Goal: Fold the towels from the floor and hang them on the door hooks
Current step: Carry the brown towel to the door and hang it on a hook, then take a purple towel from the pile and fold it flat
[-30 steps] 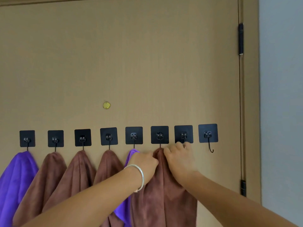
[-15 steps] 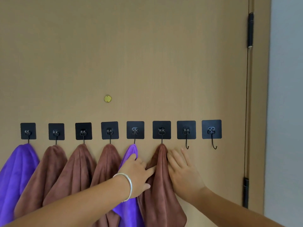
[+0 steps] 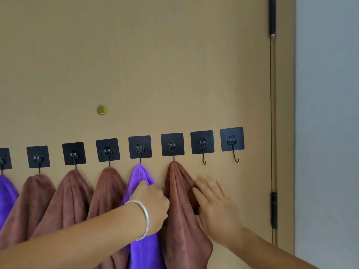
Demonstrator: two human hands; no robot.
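A brown towel [image 3: 181, 220] hangs from a black hook [image 3: 172, 144] on the tan door [image 3: 155, 65]. My right hand [image 3: 215, 202] lies flat with fingers apart against the towel's right edge and the door. My left hand [image 3: 152, 205], with a silver bangle on the wrist, rests at the towel's left edge, in front of a hanging purple towel [image 3: 140, 176]; its fingertips are hidden. Left of these hang three more brown towels [image 3: 70, 199] and another purple towel [image 3: 5, 193]. Two hooks to the right, one hook [image 3: 203, 150] and the end hook [image 3: 233, 144], are bare.
A gold peephole [image 3: 101, 110] sits above the row of hooks. Black hinges [image 3: 274, 210] run down the door's right edge beside the frame. A grey wall [image 3: 328, 133] fills the right side.
Both hands slid down from the top of the brown towel near its hook to its sides. My right hand went from curled to flat. The view shifted left and down.
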